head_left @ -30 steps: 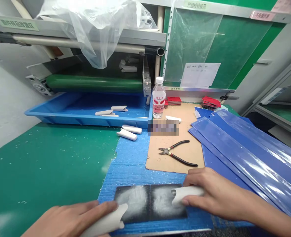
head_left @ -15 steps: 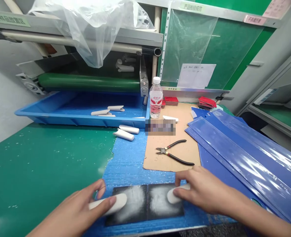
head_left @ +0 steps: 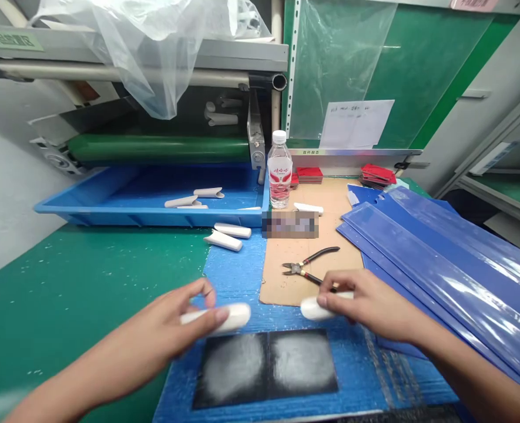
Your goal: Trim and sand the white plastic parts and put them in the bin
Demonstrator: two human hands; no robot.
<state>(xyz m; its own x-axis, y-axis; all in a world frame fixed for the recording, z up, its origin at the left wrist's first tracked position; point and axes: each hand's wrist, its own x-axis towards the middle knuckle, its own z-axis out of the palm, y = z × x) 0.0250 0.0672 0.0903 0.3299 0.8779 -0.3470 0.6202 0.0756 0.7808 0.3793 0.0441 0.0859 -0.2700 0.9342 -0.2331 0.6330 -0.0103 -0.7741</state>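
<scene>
My left hand (head_left: pixel 178 320) and my right hand (head_left: pixel 368 301) each hold one piece

From my head view, I see the left hand gripping the left white piece (head_left: pixel 238 316), its thumb pressed against it. The right hand pinches the right white piece (head_left: pixel 313 309) between thumb and fingers. The rounded ends face each other, well apart. Both pieces appear just beyond the far edge of two black sheets (head_left: pixel 233 365), which lie side by side and carry whitish smears. Farther, the pliers (head_left: pixel 295 268) lie with handles spread on the cardboard (head_left: pixel 348 235); the right hand partly covers one handle. At far left stands the blue tray (head_left: pixel 154 218).
</scene>
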